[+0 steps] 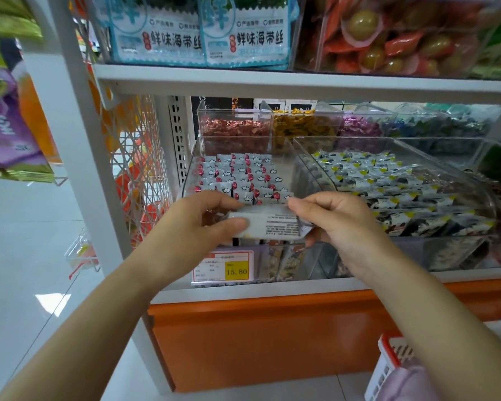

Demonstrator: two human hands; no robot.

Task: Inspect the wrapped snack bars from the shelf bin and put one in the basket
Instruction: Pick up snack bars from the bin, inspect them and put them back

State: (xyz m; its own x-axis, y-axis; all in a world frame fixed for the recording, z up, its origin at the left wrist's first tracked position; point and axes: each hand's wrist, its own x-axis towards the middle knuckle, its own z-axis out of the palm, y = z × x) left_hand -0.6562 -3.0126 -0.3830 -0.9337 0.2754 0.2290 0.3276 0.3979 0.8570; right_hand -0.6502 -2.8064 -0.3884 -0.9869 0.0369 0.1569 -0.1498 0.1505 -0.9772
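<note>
Silvery snack bar (268, 226) lies level, long axis nine to three o'clock — left hand (195, 224) pinches its nine-o'clock end, right hand (340, 224) its three-o'clock end, print facing up.

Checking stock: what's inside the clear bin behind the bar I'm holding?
The clear bin holds rows of small white wrapped bars with red and cloud marks. Its front rows are hidden behind the held bar, left hand and right hand.

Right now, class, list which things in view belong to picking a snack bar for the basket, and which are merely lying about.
Belongs to the job: held snack bar; bin of cloud-printed bars; basket.
Lying about: price tag; seaweed packs; red sweets; yellow-marked packets.
</note>
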